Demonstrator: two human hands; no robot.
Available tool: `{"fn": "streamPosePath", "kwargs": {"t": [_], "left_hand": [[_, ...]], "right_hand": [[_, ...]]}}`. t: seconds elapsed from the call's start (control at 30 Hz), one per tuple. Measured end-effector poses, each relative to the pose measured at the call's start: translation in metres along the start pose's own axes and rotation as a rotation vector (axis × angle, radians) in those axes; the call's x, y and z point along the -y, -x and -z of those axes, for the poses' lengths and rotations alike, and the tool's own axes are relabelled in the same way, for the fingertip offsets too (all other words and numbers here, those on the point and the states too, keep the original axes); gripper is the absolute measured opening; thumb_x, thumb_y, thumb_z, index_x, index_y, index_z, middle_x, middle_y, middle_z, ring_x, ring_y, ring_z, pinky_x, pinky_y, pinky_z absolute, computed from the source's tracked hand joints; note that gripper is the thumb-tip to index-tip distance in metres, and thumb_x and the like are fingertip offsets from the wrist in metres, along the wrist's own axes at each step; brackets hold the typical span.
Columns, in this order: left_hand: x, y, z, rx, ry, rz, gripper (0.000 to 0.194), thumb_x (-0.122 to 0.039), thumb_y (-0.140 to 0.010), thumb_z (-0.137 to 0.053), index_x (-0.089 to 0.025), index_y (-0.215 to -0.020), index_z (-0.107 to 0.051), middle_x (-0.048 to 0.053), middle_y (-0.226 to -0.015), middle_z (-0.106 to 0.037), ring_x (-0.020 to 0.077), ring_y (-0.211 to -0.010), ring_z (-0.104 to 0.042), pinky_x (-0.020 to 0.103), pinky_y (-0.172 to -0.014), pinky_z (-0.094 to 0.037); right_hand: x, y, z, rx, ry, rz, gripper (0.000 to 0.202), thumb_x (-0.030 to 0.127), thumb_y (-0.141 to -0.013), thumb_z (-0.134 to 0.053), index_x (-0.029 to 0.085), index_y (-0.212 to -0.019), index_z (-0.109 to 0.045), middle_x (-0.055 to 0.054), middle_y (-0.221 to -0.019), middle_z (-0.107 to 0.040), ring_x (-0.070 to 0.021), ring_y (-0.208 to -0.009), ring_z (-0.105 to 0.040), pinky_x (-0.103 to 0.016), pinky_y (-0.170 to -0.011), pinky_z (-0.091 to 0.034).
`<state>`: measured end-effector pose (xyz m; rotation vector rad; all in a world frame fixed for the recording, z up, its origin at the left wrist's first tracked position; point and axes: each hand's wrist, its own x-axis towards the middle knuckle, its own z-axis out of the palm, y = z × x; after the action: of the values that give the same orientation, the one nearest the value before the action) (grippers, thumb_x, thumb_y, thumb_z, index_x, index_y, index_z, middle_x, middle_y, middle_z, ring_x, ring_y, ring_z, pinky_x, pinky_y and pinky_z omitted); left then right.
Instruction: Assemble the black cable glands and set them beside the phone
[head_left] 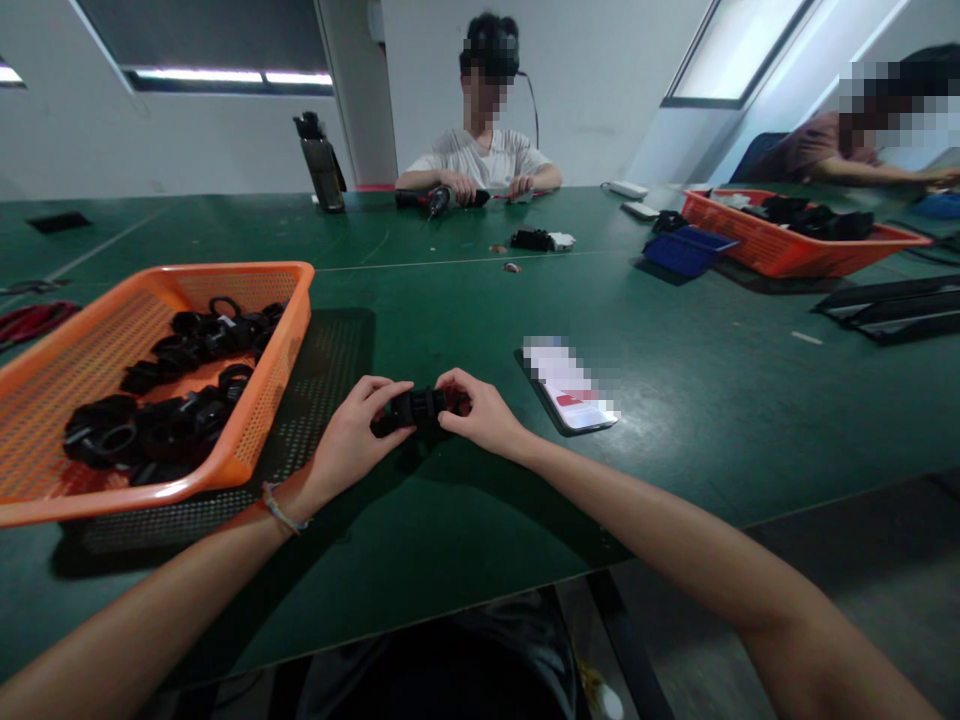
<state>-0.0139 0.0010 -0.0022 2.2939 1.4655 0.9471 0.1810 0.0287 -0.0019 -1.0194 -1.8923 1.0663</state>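
Between my two hands is a black cylindrical part (418, 406) with ridges round its middle, held sideways just over the green table (465, 540). My left hand (364, 425) grips its left end between thumb and fingers. Around the right end, the fingers of my right hand (484, 410) are closed, and a reddish bit shows by them. The exact kind of the part cannot be made out, and both of its ends are partly covered by my fingers. Left of my left hand stands an orange plastic basket (300, 290) with several similar black parts (180, 420) inside.
A phone (570, 385) lies right of my hands. Across the table, a person (487, 150) handles a power drill (439, 200), near a dark bottle (322, 165). At the right are a blue tray (686, 252), another orange basket (780, 255) and a second person (825, 150).
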Motion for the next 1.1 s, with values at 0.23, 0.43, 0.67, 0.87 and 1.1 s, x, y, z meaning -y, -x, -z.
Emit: {"fn": "streamPosePath", "kwargs": {"t": [0.23, 0.43, 0.67, 0.87, 1.1], "left_hand": [[0.0003, 0.0001, 0.0000, -0.015, -0.004, -0.070, 0.039, -0.024, -0.075, -0.063, -0.023, -0.112, -0.054, 0.005, -0.104, -0.058, 0.0228, -0.099, -0.055, 0.040, -0.086, -0.047], [-0.0007, -0.0001, 0.0007, -0.025, 0.049, -0.093, 0.032, -0.026, -0.075, -0.064, -0.021, -0.106, -0.055, 0.005, -0.102, -0.059, 0.0215, -0.096, -0.057, 0.038, -0.087, -0.048], [0.0011, 0.0016, 0.0012, -0.013, 0.143, -0.090, 0.033, -0.027, -0.076, -0.062, -0.019, -0.108, -0.057, 0.006, -0.104, -0.056, 0.0202, -0.095, -0.058, 0.033, -0.078, -0.053], [0.0014, 0.0009, 0.0003, -0.022, 0.137, -0.136, 0.032, -0.028, -0.077, -0.062, -0.017, -0.106, -0.057, 0.007, -0.103, -0.060, 0.0204, -0.095, -0.059, 0.034, -0.083, -0.051], [-0.0008, 0.0005, 0.0029, 0.023, 0.122, -0.091, 0.033, -0.027, -0.077, -0.060, -0.017, -0.108, -0.055, 0.007, -0.104, -0.063, 0.0202, -0.096, -0.060, 0.035, -0.086, -0.050]], "right_hand": [[0.0014, 0.0015, 0.0003, 0.037, -0.004, 0.029, 0.022, 0.019, -0.064, -0.054, 0.020, -0.086, -0.049, 0.004, -0.071, -0.051, -0.0121, -0.065, -0.049, -0.027, -0.064, -0.039], [0.0018, 0.0028, 0.0014, 0.053, -0.011, 0.045, 0.022, 0.021, -0.066, -0.055, 0.020, -0.087, -0.049, 0.004, -0.072, -0.052, -0.0123, -0.067, -0.049, -0.026, -0.064, -0.039], [0.0001, 0.0019, 0.0020, 0.067, -0.061, 0.030, 0.024, 0.019, -0.064, -0.057, 0.019, -0.088, -0.053, 0.004, -0.071, -0.053, -0.0110, -0.065, -0.049, -0.026, -0.065, -0.040], [-0.0024, 0.0018, 0.0013, 0.071, -0.100, 0.014, 0.025, 0.019, -0.065, -0.058, 0.017, -0.090, -0.056, 0.003, -0.072, -0.057, -0.0101, -0.063, -0.051, -0.026, -0.065, -0.042], [-0.0028, 0.0013, 0.0003, 0.060, -0.043, -0.004, 0.023, 0.023, -0.071, -0.059, 0.016, -0.093, -0.062, 0.000, -0.074, -0.062, -0.0111, -0.065, -0.054, -0.026, -0.064, -0.043]]}}
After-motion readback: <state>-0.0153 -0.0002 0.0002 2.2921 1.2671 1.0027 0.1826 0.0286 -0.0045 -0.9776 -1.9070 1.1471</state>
